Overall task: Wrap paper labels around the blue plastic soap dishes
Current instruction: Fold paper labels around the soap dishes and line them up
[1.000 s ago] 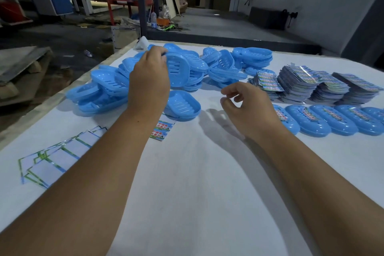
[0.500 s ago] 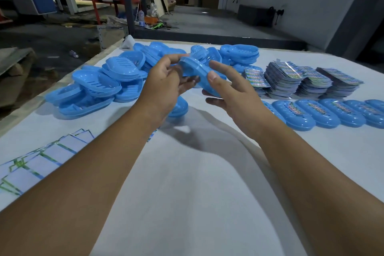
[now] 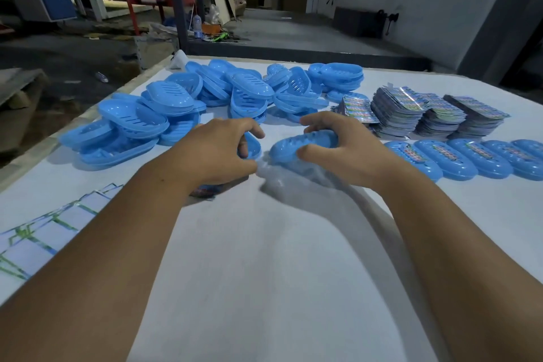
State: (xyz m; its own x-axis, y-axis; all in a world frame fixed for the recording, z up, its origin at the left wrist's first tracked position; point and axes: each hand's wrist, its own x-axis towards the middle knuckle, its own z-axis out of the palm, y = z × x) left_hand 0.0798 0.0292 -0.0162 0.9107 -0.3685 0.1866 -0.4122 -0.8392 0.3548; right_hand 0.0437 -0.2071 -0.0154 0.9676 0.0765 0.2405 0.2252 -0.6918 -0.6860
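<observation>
My right hand (image 3: 343, 150) grips a blue slotted soap dish (image 3: 296, 147) just above the white table (image 3: 264, 273). My left hand (image 3: 217, 150) curls its fingers over a second blue dish (image 3: 253, 147) lying on the table. A small colourful paper label (image 3: 205, 191) peeks out from under my left wrist. Behind my hands lies a heap of loose blue dishes (image 3: 205, 100). A row of dishes with labels on them (image 3: 470, 157) runs along the right. Stacks of printed labels (image 3: 417, 114) stand behind that row.
Flat white sheets with green edges (image 3: 38, 244) fan out at the table's left edge. Beyond the far table edge is a dim workshop floor with a steel post (image 3: 176, 0) and clutter. The near part of the table holds only my forearms.
Both hands came down from mid-air to the table. The dish went from being held between both hands to my right hand alone, and my left hand dropped onto another dish.
</observation>
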